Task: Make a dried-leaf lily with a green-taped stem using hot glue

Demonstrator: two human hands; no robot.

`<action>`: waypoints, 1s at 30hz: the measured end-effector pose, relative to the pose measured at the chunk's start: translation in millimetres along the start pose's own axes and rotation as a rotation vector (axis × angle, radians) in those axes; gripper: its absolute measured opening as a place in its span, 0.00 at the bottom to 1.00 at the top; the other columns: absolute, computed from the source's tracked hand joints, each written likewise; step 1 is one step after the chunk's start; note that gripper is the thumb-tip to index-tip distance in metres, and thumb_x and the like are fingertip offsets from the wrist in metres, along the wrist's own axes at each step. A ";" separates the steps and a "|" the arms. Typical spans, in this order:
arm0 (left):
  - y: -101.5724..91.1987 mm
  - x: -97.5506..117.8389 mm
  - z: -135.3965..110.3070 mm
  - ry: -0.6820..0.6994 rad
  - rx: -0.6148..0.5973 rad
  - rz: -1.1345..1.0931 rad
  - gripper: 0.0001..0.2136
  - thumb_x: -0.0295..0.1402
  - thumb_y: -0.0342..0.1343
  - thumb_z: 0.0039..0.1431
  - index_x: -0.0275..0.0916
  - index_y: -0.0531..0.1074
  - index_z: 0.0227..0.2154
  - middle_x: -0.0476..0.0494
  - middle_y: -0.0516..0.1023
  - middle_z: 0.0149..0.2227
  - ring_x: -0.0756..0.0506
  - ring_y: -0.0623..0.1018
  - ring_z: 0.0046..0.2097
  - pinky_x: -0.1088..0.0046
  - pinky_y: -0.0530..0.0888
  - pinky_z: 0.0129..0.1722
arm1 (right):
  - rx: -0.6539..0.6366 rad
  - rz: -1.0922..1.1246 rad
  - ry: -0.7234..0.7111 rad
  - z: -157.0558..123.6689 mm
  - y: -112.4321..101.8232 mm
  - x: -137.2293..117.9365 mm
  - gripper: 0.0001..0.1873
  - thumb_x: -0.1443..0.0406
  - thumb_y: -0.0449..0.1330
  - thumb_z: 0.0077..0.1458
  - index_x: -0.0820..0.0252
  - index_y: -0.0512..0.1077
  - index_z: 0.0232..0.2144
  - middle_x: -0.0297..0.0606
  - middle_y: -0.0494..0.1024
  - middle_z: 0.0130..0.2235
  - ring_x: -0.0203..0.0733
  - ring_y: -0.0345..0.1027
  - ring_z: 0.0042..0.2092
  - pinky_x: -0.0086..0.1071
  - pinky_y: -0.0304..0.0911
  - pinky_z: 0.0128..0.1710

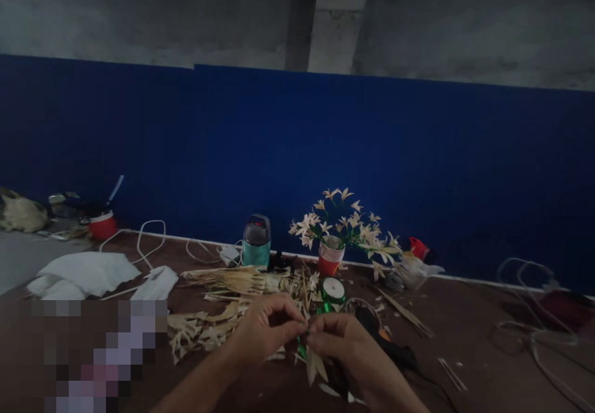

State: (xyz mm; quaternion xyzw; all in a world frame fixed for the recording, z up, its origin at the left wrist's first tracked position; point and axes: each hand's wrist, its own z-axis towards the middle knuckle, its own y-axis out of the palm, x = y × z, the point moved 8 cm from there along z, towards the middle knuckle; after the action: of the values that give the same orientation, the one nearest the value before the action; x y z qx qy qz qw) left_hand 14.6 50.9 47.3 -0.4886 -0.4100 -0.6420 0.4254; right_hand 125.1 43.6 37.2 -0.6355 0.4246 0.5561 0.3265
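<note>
The left hand [266,329] and right hand [341,341] meet over a brown table [469,320], with open air above them. Straight ahead is crowded: a green spool [333,290], then a red cup [329,266] whose pale flowers [367,234] spread wide. Leftward, loose pale cuttings [204,332] litter the surface; a teal device [256,253] stands behind them. Beside the right hand, a dark tool [397,352] and its cord block a low sideways pass. Farther right, bare tabletop opens — broken only by two thin sticks [452,374] — before looped white cable [533,338]. A blue panel [279,140] closes the back.
</note>
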 end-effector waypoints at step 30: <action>-6.7 0.5 2.2 -0.042 0.096 0.185 0.09 0.36 0.61 0.41 0.34 0.73 0.21 0.51 0.67 0.23 0.55 0.68 0.19 0.78 0.67 0.17 | 0.519 -1.080 -0.791 -36.1 8.4 -62.5 0.06 0.71 0.56 0.43 0.55 0.69 0.20 0.27 0.73 0.23 0.36 0.67 0.28 0.41 0.44 0.50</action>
State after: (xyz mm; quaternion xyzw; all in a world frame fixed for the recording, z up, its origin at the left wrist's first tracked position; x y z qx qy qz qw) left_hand 8.8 54.9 47.5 -0.5169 -0.4020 -0.5693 0.4972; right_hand 131.7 19.1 105.3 -0.4095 0.0194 0.3868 0.8260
